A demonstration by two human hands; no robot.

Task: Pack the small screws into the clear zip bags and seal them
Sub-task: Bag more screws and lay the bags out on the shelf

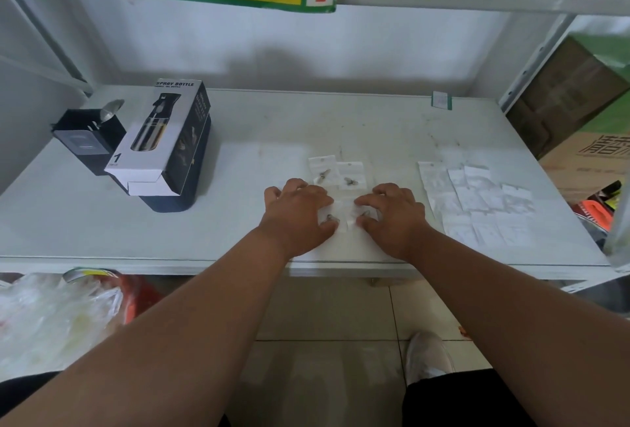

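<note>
Head view, item one: the clear zip bag (pixel 344 213) in work, lying flat on the table (pixel 272 126) close to its near edge, midway along. I see my left hand (pixel 298 218) and right hand (pixel 392 218) set on it from either side, fingers curled, thumb and fingertips of each pinching or pressing the film; a small screw (pixel 330 218) shows by the left thumb, another dark speck by the right fingers, too small to name. I judge the bag very light, limp and slick, apt to slide or buckle; best held by its edges and run along the zip strip, keeping the screws clear of the seal. Whether the seal is closed I cannot tell. Item two: two filled bags (pixel 335 171) just beyond the hands, each with dark screws inside, touching or overlapping one another. Item three: a spread of empty bags (pixel 477 201) toward the right edge, overlapping, likely to cling together, so I would peel one off by a corner. Item four: a spray bottle box (pixel 163 136) toward the left edge, a small dark box (pixel 87 140) beside it. The screws I judge hard, tiny, prone to roll.
</note>
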